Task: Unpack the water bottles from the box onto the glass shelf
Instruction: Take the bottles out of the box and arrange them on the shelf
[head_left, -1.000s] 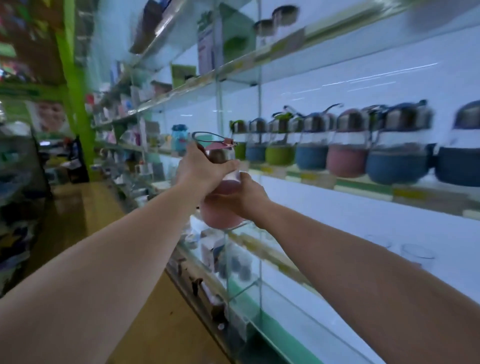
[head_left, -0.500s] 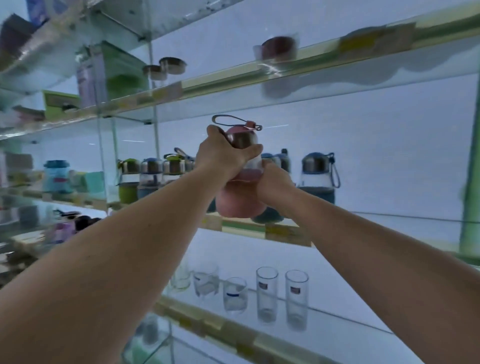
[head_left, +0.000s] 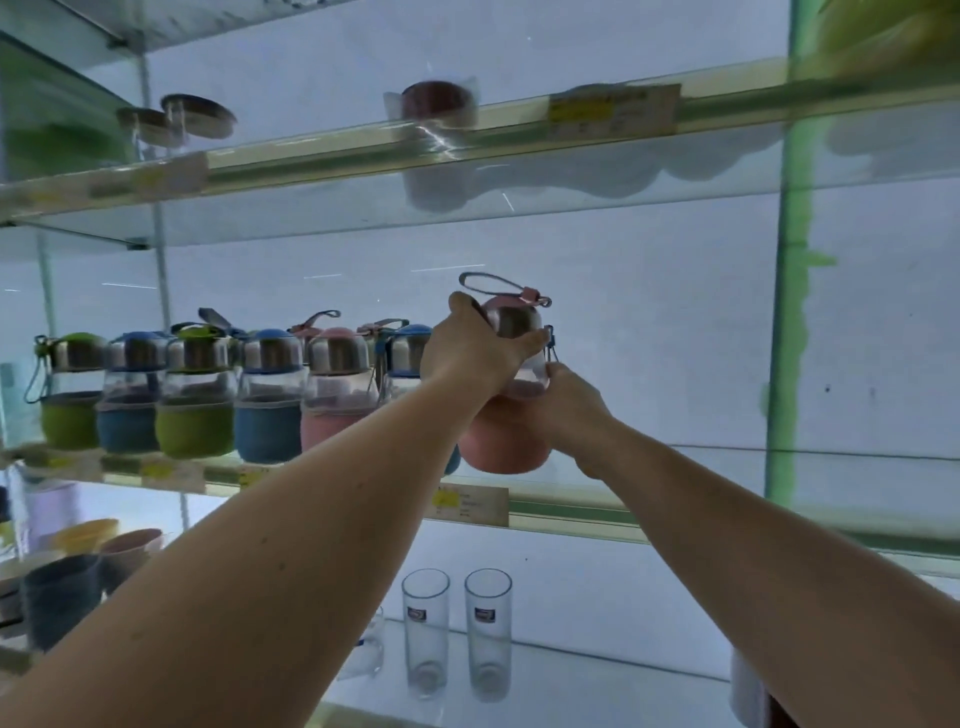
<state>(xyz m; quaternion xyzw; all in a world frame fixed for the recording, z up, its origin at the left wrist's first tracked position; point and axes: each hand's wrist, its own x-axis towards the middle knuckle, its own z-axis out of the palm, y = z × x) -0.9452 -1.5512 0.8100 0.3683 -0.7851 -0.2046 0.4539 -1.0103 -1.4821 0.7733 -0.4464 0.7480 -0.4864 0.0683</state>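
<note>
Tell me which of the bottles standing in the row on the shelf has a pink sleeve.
The pink-sleeved shelf bottle, standing just left of the left hand. The others in the row wear green or blue sleeves; the other pink bottle is held in both hands.

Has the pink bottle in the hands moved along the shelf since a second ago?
Yes. The pink bottle has travelled right, past the row of bottles, to the row's right end on the glass shelf, held by both hands.

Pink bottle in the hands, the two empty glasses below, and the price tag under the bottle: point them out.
pink bottle (head_left: 501, 441), head view, on its pink sleeve.
two empty glasses (head_left: 487, 631), head view, on the right glass's wall.
price tag (head_left: 470, 503), head view, on its face.
</note>
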